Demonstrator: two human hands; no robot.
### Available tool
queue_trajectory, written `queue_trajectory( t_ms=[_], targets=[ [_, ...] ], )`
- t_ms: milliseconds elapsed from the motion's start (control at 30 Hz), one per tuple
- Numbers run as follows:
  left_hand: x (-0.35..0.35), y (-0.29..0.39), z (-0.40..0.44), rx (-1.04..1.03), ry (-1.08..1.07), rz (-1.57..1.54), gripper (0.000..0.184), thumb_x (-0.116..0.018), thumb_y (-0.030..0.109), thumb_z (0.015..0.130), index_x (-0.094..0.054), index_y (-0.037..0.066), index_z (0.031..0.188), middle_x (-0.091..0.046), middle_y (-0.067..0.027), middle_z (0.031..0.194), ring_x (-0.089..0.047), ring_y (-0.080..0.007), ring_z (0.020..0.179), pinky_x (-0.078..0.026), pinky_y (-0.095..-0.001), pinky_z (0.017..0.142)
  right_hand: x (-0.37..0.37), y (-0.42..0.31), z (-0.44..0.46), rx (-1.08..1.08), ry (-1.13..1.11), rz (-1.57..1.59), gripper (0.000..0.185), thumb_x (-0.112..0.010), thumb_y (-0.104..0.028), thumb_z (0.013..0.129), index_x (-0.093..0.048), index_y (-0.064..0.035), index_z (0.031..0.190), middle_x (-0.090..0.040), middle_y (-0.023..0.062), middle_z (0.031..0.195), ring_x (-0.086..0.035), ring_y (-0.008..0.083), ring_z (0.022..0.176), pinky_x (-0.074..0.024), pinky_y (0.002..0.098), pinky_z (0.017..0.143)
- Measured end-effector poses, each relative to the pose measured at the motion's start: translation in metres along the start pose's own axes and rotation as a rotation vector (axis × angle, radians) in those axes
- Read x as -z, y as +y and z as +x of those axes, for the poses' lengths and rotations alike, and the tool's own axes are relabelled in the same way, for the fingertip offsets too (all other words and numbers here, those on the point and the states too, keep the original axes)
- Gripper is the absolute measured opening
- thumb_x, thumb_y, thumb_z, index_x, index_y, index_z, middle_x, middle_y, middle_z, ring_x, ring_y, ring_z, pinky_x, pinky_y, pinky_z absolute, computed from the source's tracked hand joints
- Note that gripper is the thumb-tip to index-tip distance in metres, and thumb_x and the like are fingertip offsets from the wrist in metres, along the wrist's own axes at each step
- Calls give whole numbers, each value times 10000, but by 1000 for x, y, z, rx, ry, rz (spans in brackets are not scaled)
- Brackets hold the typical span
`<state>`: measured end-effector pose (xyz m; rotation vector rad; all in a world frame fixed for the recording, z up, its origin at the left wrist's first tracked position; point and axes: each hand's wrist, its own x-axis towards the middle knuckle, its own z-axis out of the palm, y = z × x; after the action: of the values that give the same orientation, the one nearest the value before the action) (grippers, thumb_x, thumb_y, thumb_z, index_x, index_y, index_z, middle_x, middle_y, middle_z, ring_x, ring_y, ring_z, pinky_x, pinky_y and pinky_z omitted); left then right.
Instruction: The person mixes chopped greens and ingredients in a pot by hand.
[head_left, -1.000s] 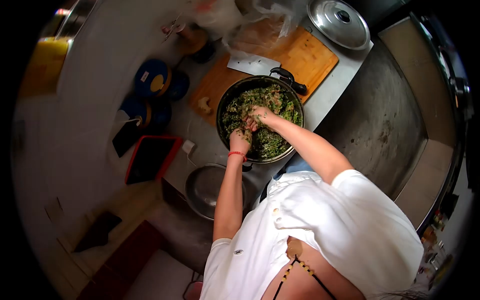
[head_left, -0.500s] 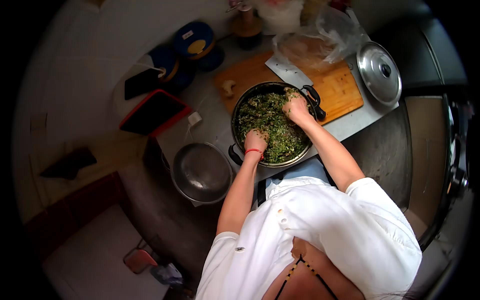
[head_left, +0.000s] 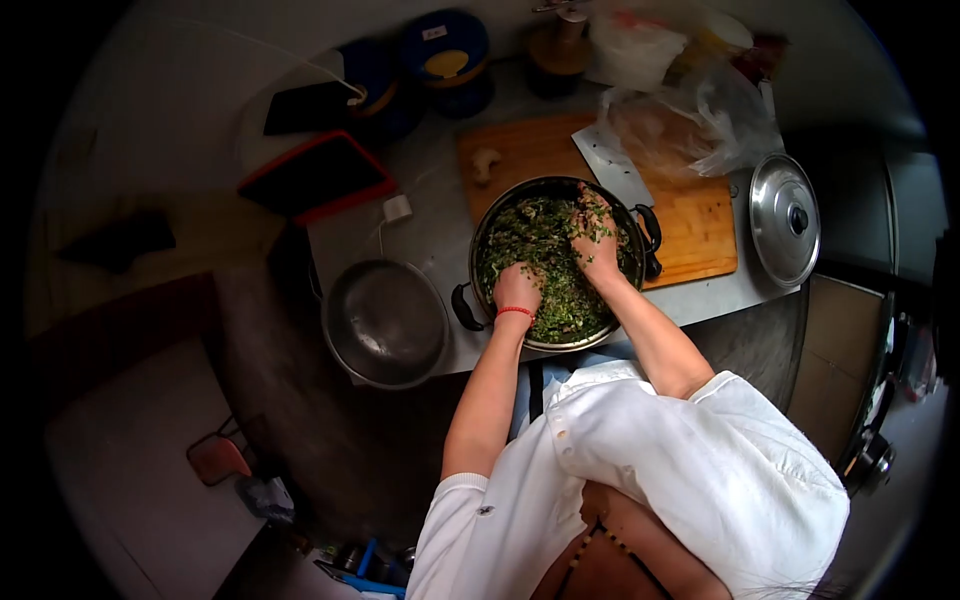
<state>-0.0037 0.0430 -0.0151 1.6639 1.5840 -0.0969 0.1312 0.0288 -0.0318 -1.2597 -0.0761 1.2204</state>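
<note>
A round pot (head_left: 478, 225) with black side handles is filled with a chopped green mixture (head_left: 565, 300) flecked with paler bits. My left hand (head_left: 518, 288), below a red bracelet, presses into the left part of the mixture; its fingers are buried and hidden. On the pot's right side, my right hand (head_left: 595, 240) is tilted along the inner wall, its fingers pointing away from me and coated with green bits. Whether they close on any of the mixture cannot be made out.
Behind the pot lie a wooden cutting board (head_left: 700, 225), a cleaver (head_left: 612, 168) and a plastic bag (head_left: 700, 125). A metal lid (head_left: 783, 220) is at the right. An empty metal bowl (head_left: 385, 322) and a red-edged tablet (head_left: 320, 178) are at the left.
My hands were together near the pot's middle a second ago and have moved apart. The right one now lies along the right wall. The whole view has turned.
</note>
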Motion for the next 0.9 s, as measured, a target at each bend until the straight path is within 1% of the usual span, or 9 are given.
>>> queue_trajectory(
  t_ms=[200,367,433,500,600,733,767,867,900],
  targets=[
    [-8,-8,1,-12,13,-41,112,-483,67,680,-581,18,700,-560,-178,745,-534,-344,697,-434,-398,598,-23,-19,-1,94,-170,-768,107,-485,-14,747,-419,16,824,-421,55,736,-351,137,613,-346,278,537],
    [-7,-4,-14,-37,77,-35,91,-552,41,638,-589,41,720,-564,-154,739,-535,-310,704,-438,-374,619,-40,-20,4,489,-457,-808,80,-484,38,702,-433,18,760,-433,60,674,-368,129,580,-323,271,489],
    [-6,-2,-26,-91,97,7,92,-549,62,639,-589,48,722,-565,-150,743,-537,-310,714,-439,-377,633,-35,-9,15,566,-569,-884,75,-486,35,705,-439,19,761,-440,47,671,-376,122,578,-324,267,476],
    [-13,-1,-32,-141,118,61,96,-542,85,645,-588,56,724,-565,-144,743,-539,-307,720,-439,-377,638,-28,4,35,170,-612,-892,108,-490,38,700,-447,14,796,-443,39,674,-370,107,569,-320,265,459],
    [-28,-3,-41,-207,197,92,106,-530,124,656,-589,62,718,-563,-141,739,-534,-298,746,-428,-374,678,-41,-1,32,53,-663,-577,119,-490,41,692,-452,5,799,-428,30,658,-355,100,555,-316,263,454],
    [-24,5,-57,-246,239,-11,111,-537,140,670,-584,44,700,-562,-147,741,-519,-306,765,-413,-377,710,-46,-2,34,368,-890,-924,234,-473,50,628,-457,15,859,-451,38,704,-361,137,621,-334,269,550],
    [-19,8,-61,-233,233,-38,117,-540,146,674,-582,39,697,-562,-150,735,-519,-312,757,-414,-380,704,-53,-5,32,79,-868,-751,246,-474,71,613,-462,20,853,-458,39,704,-357,138,608,-334,279,539],
    [-26,-1,-55,-199,156,-251,144,-570,152,677,-568,9,684,-558,-157,680,-542,-275,679,-432,-336,628,-59,4,36,-10,-1004,-691,231,-466,55,616,-464,24,844,-457,47,689,-350,133,594,-333,289,529],
    [-34,-11,-50,-241,141,-386,142,-576,140,673,-559,-1,672,-554,-156,661,-547,-248,655,-433,-317,609,-63,-4,31,147,-1073,-932,248,-469,15,605,-469,22,853,-461,65,693,-355,132,602,-342,281,535]
  ],
)
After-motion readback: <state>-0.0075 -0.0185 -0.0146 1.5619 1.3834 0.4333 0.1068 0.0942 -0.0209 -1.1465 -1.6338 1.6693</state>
